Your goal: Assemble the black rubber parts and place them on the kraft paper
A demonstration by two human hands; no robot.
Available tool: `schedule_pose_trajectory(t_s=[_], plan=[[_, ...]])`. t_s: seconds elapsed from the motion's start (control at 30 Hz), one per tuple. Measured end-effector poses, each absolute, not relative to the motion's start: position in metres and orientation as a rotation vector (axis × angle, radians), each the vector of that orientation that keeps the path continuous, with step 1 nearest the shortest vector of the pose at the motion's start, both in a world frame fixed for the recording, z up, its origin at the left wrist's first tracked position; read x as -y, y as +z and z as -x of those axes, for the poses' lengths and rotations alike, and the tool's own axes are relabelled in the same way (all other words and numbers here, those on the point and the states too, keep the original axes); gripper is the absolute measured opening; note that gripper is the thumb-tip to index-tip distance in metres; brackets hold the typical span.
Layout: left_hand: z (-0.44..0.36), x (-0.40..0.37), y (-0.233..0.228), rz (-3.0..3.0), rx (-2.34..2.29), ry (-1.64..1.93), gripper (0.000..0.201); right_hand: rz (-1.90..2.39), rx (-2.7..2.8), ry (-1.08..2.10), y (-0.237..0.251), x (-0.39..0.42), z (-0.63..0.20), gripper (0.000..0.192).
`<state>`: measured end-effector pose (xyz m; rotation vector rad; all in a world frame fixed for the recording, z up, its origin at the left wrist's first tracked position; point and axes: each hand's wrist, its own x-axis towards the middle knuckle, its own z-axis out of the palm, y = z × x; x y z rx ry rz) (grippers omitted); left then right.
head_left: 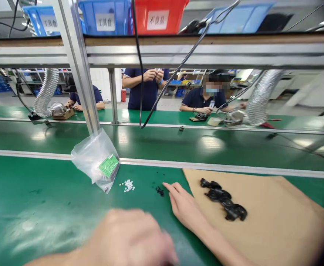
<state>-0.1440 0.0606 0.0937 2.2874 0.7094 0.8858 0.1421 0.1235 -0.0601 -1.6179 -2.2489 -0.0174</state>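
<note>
On the green surface [26, 207], far to the left of the reaching hand, a clear plastic bag [97, 159] with a green label leans against a metal post, its mouth down toward the surface. Just beyond the bag, a small scatter of white pieces [128, 185] lies loose.

The left hand [131, 240] sits low and close to the camera, blurred; I cannot tell whether it is spread or closed, or whether it holds anything.

A little cluster of small black pieces [159, 190] lies right at the fingertips of the right hand [185, 208]. That hand lies flat and open, fingers stretched forward, with nothing in it; the fingertips are just beside the black pieces, and whether they touch is unclear.

To the right of that hand, on a sheet of brown cardboard [275, 221], a row of larger black moulded parts [224, 199] lies touching one another, untouched by either hand.

Judging by this, the small pieces are out and ready, but no part is yet picked up; the work looks to be near its start.

Across the belt, other people work at their own places.
</note>
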Motion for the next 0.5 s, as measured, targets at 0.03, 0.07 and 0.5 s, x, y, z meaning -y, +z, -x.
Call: schedule_pose_trajectory(t_s=[0.03, 0.07, 0.5], plan=[[0.144, -0.082, 0.09, -2.385, -0.799, 0.918, 0.025, 1.606, 2.247, 0.0, -0.059, -0.123, -0.143, 0.043], [0.145, -0.103, 0.084, -2.47, -0.917, 0.93, 0.029, 1.592, 2.248, 0.023, -0.058, -0.122, -0.144, 0.043], [0.156, -0.213, 0.001, -2.57, -1.31, 0.294, 0.031, 1.499, 2.269, 0.047, -0.054, -0.115, -0.152, 0.034]])
